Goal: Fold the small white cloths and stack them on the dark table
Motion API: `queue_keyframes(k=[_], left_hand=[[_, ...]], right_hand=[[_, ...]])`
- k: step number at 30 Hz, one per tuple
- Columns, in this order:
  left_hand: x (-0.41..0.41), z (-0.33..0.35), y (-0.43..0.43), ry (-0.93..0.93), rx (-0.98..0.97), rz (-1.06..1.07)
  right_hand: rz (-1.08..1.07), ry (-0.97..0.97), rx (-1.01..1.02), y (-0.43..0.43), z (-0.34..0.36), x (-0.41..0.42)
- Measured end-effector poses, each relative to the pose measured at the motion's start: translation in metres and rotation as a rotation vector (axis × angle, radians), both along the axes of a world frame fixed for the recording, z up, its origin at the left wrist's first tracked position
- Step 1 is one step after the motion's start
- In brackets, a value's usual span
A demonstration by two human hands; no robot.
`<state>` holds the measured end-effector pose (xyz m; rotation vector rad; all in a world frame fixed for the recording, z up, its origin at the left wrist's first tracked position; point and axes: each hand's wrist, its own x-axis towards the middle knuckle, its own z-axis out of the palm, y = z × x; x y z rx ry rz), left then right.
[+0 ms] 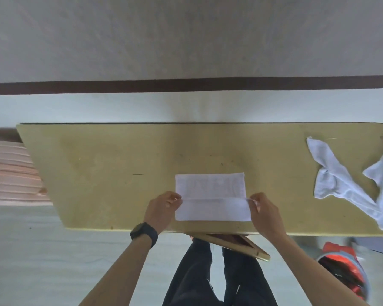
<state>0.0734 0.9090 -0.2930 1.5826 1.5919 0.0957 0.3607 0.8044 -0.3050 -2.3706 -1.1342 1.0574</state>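
A small white cloth (pixel 211 191) lies flat on the olive-yellow table (pixel 108 168), near its front edge. Its near part is lifted into a fold line across the middle. My left hand (pixel 161 208) pinches the fold's left end, and my right hand (pixel 264 214) pinches its right end. A black watch sits on my left wrist. Two crumpled white cloths (pixel 349 184) lie in a loose pile at the table's right end.
A pink slatted object (pixel 9 171) stands off the table's left end. A red and blue helmet-like thing (pixel 345 272) sits on the floor at lower right. A wooden frame (pixel 237 244) juts out under the table's front edge.
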Motion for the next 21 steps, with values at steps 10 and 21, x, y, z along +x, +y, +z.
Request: queue_keyframes(k=[10, 21], left_hand=[[0.015, -0.05, 0.052, -0.095, -0.026, 0.264], [0.009, -0.07, 0.066, -0.029, 0.015, 0.24]], right_hand=[[-0.332, 0.109, 0.194, 0.062, -0.043, 0.005], [-0.282, -0.013, 0.195, 0.071, -0.067, 0.001]])
